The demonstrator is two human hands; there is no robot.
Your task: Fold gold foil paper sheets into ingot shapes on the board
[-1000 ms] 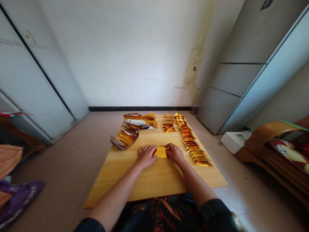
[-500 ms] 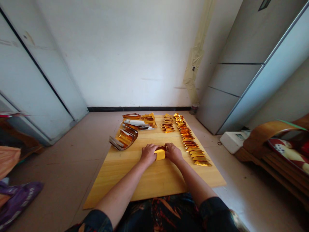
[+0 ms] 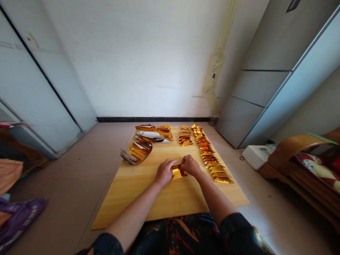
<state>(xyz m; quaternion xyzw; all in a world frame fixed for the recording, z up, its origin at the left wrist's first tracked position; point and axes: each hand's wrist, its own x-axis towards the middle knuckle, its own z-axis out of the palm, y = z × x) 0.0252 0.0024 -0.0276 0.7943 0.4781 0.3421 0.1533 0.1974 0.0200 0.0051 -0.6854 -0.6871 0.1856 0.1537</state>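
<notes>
A small sheet of gold foil paper lies low over the wooden board, partly folded along its far edge. My left hand is closed on its left side, thumb and fingers pinching the fold. At the upper right of the sheet, my right hand is closed with its fingertips on the foil's edge. To the right runs a long row of folded gold foil pieces, overlapping one another. A shorter row of folded foil pieces lies behind my right hand.
The wooden board stands low before me. On its far left are curled gold foil sheets and a white roll. A grey refrigerator and white box stand right; a purple bag lies left.
My right hand has shifted slightly up and its fingers have drawn together at the foil's far edge. The foil's right side now shows a darker folded corner. My left hand moved little.
</notes>
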